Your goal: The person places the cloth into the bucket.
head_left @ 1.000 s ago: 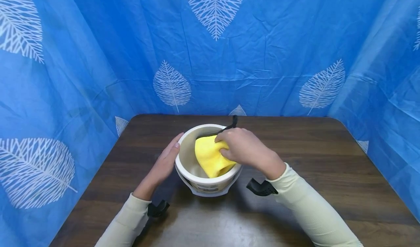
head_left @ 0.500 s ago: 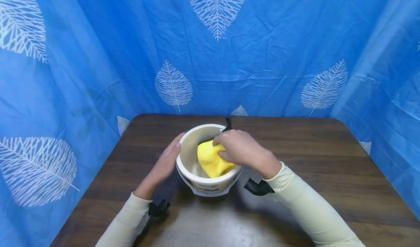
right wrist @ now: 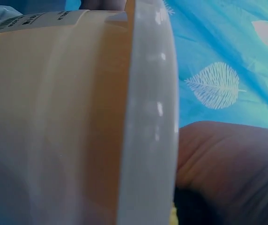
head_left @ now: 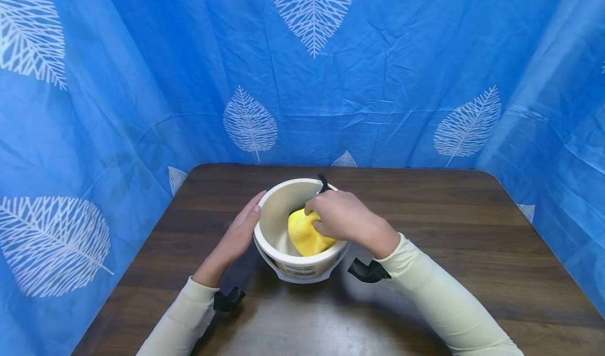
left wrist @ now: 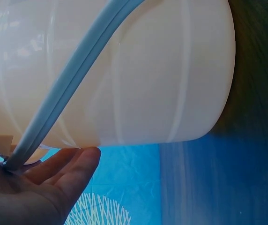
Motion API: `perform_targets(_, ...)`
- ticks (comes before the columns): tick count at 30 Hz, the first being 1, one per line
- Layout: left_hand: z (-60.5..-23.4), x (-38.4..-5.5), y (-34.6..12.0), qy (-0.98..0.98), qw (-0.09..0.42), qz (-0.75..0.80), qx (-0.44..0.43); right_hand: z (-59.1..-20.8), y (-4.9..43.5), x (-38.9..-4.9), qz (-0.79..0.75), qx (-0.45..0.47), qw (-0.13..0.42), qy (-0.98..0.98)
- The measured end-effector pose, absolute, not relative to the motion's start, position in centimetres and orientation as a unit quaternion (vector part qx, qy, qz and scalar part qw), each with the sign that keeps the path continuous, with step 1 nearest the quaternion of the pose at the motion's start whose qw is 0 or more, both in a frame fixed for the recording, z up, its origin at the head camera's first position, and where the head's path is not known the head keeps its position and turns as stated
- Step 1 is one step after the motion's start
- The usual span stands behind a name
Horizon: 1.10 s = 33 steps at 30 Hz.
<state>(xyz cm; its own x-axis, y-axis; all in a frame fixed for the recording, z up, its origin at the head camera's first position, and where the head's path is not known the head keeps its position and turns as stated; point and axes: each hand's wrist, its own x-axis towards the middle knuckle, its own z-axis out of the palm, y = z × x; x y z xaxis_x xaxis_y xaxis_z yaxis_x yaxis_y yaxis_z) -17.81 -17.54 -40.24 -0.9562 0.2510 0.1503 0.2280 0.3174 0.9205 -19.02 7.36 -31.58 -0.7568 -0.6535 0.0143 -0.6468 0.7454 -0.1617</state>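
Note:
A cream bucket with a white rim stands upright on the table. Along its left side lies my left hand, fingers fairly straight against the outer wall, thumb at the rim. The left wrist view shows that hand beneath the bucket's grey handle. My right hand reaches over the right rim and pinches a yellow cloth with dark edging inside the bucket. Beyond the knuckles a black strap sticks up. From the right wrist camera, the rim hides most of the cloth and fingers.
The dark wooden table extends on both sides of the bucket. A blue curtain with white leaf prints surrounds its back and sides. Black wrist mounts show below both sleeves.
My right hand has moved slightly left and down, taking the yellow cloth deeper into the bucket. The black strap sits lower and farther left. My left hand stays against the bucket.

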Motion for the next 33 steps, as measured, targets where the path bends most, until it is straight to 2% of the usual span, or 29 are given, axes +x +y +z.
perform_targets(23, -39.9, -17.5, -17.5, 0.810, 0.014, 0.569, 0.138, -32.5, 7.0, -19.1, -0.077, -0.339, 0.083, 0.934)
perform_targets(33, -39.8, -17.5, -17.5, 0.811, 0.017, 0.568, 0.138, -32.3, 7.8, -19.2, -0.100, -0.354, 0.072, 0.927)
